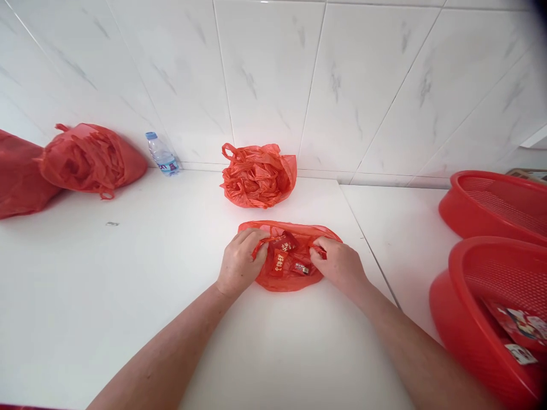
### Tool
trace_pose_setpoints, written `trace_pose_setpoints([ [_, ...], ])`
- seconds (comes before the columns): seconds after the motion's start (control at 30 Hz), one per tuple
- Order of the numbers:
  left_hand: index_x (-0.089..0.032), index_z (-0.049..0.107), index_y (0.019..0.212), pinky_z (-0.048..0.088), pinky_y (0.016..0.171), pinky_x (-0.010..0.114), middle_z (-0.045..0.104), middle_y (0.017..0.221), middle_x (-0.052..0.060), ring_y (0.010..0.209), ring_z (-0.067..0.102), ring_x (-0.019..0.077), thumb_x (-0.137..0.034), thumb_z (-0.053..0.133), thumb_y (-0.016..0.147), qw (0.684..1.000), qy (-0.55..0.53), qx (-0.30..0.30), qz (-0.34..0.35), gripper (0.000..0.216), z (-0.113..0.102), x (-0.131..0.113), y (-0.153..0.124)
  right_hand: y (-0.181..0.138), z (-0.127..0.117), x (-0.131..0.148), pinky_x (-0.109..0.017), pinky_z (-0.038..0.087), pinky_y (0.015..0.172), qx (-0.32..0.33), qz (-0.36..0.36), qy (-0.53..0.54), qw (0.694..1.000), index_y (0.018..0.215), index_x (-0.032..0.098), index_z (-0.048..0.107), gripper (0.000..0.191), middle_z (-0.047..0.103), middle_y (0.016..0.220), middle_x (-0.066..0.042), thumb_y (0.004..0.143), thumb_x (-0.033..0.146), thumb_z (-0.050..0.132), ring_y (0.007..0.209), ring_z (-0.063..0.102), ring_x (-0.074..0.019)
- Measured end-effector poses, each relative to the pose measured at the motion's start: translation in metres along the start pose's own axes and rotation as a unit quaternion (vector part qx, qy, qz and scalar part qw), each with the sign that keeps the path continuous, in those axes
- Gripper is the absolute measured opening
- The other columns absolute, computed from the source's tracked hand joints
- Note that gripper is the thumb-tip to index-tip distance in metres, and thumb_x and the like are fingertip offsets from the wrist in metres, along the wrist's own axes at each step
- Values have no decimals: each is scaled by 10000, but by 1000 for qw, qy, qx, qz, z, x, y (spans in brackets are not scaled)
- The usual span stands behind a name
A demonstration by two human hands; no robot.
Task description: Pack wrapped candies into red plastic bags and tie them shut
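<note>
A thin red plastic bag (294,230) lies on the white counter (128,285) in front of me. Through its film show a few small red packets (284,256) with printed labels. My left hand (239,262) grips the bag's left handle, fingers curled round it. My right hand (339,265) pinches the bag's right handle, fingers closed. Both hands rest on the bag's sides, with the packets between them.
A bundle of red bags (258,176) sits behind by the tiled wall. A stuffed red bag (92,159) and another red bag lie at far left. A small water bottle (161,154) stands near the wall. Two red mesh baskets (491,205) (478,319) are at right, the nearer holding packets.
</note>
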State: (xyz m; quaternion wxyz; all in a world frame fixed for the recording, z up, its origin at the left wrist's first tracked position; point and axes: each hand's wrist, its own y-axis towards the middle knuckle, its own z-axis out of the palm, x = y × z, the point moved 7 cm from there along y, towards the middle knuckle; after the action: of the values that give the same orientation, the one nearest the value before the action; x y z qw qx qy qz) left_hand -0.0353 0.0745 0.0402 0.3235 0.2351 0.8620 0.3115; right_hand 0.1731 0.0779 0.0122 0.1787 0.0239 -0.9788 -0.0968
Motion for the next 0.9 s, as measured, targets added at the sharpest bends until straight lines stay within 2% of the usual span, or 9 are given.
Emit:
trace_pose_setpoints([
  [0.1,-222,605,957,510,777,297,683,914,12,874,622,157,-143,496,824,1000,4,8,-6,189,1,1,0,0,-3,6,-267,415,588,-59,-57,30,996,887,239,615,143,659,864,1,821,266,491,720,595,-149],
  [0.17,-222,610,953,511,778,302,688,908,10,869,626,160,-171,503,836,1000,8,11,-8,167,2,2,0,-1,-6,7,-277,444,617,-103,-81,28,991,1061,237,596,253,636,1044,-35,822,256,514,825,611,-168],
  [0.23,-217,615,954,512,777,301,694,896,9,859,632,161,-195,516,843,1000,11,10,-12,151,2,3,0,-4,-8,12,-280,462,634,-131,-100,30,986,1109,232,583,283,617,1086,-52,839,229,496,858,612,-172],
  [0.33,-214,621,968,515,764,296,700,888,9,837,639,159,-217,532,846,1000,13,10,-19,150,3,2,0,-12,-4,32,-275,487,686,-112,-160,57,979,1060,227,612,243,633,1011,-48,878,211,451,874,613,-167],
  [0.5,-215,612,1024,518,772,291,705,937,6,863,639,157,-217,531,855,999,12,18,-31,187,4,1,-1,-28,20,68,-325,514,789,-57,-247,15,967,1272,178,499,386,565,1187,-95,892,226,458,978,585,-210],
  [0.57,-217,607,1046,519,783,292,703,970,7,886,638,159,-216,528,857,999,12,23,-42,204,5,3,-2,-31,30,75,-340,517,780,-45,-265,-13,963,1296,151,478,393,575,1158,-114,915,201,395,920,595,-208],
  [0.7,-228,598,1078,511,827,309,695,1017,7,934,632,165,-210,501,871,999,10,27,-46,229,6,5,-2,-31,39,72,-311,516,657,-11,-244,-4,970,1236,158,524,370,591,1018,-101,880,160,424,756,591,-173],
  [0.8,-224,598,1072,507,833,313,689,1021,13,949,623,166,-184,470,878,998,6,31,-47,236,6,5,-1,-29,33,68,-272,482,589,16,-219,47,974,1004,181,607,221,574,972,-68,803,142,523,700,566,-144],
  [0.9,-223,606,1018,510,798,303,688,969,10,906,621,160,-166,463,871,998,3,40,-44,213,7,5,-1,-24,21,60,-242,442,563,34,-184,141,972,819,203,565,53,584,846,-13,786,163,559,637,534,-116],
])
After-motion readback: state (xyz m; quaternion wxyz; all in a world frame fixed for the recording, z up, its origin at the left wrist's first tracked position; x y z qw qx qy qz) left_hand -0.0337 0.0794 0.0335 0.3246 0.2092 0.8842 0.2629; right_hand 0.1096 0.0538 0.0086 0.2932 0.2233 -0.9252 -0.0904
